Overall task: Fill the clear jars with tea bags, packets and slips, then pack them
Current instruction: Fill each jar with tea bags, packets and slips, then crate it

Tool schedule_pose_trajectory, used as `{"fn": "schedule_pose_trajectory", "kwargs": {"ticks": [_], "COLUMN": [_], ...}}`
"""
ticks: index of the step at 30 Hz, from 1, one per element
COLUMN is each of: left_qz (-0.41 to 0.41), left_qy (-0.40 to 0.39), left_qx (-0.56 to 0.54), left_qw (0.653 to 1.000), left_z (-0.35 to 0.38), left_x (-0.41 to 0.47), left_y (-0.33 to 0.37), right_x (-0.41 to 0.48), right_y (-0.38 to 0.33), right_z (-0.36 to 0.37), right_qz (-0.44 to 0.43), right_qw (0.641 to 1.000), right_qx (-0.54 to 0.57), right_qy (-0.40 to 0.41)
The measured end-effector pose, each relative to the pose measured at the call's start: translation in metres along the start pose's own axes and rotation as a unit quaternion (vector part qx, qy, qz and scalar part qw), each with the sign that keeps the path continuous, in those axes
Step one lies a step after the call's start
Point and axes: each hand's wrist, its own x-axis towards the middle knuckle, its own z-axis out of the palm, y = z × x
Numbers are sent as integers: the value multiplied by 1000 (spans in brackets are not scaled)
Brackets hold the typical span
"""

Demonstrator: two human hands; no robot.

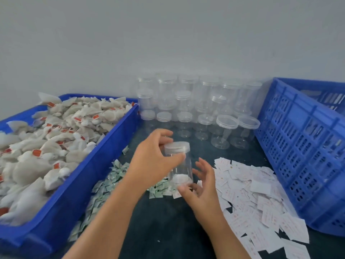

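Left of the frame: had the tea bags [46, 143] heaped in a blue tray [104, 157], angled in toward the middle, probably for grabbing without much looking. Just right of the tray, had the green-and-white packets [104, 186] strewn in a strip on the dark table [168, 230], down toward lower centre, same easy-reach logic I'd guess.

Centre: gripped the clear jar [180, 165] from above with the left hand [155, 161], fingers and thumb curled round the lid [177, 146], wrist bent down, forearm up from the bottom edge. Looked like a lid twist, on or off, couldn't say which. Held the jar roughly upright over the near end of the packets; couldn't tell whether resting on the table or just off it. Showed something whitish low inside, too blurred to name.

Just right of that, had the right hand [201, 186] cupped at the jar's lower part, thumb against the base, fingers curved and fanned beside the wall of the jar. Couldn't tell whether actually clasping or only steadying, blur again. Made sense as a brace against the twist, though.

Upper centre: had the spare jars [196, 109] lidded and stacked in rows against the wall. Right of centre: spread the white slips [252, 193] loose on the table. Far right: stood a blue crate [308, 156], presumably for packing finished jars.
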Motion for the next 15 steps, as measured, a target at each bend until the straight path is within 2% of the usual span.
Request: {"fn": "schedule_pose_trajectory", "kwargs": {"ticks": [3, 5, 9, 13, 15], "left_qz": [6, 47, 110, 208, 209], "left_qy": [-34, -76, -183, -174, -152], "left_qx": [22, 81, 220, 354, 386], "left_qw": [999, 993, 952, 895, 886], "left_z": [12, 10, -14, -21, -17], "left_x": [-45, -59, -59, -59, -68], "left_y": [-8, -11, -7, -1, -4], "right_x": [-3, -10, -22, -28, -31], "right_y": [3, 3, 0, -5, -7], "right_z": [-1, -1, -2, 3, 5], "right_qz": [24, 18, -51, -62, -81], "right_qw": [997, 992, 987, 975, 969], "right_qx": [19, -12, -65, -128, -153], "right_qy": [-76, -121, -136, -172, -178]}}
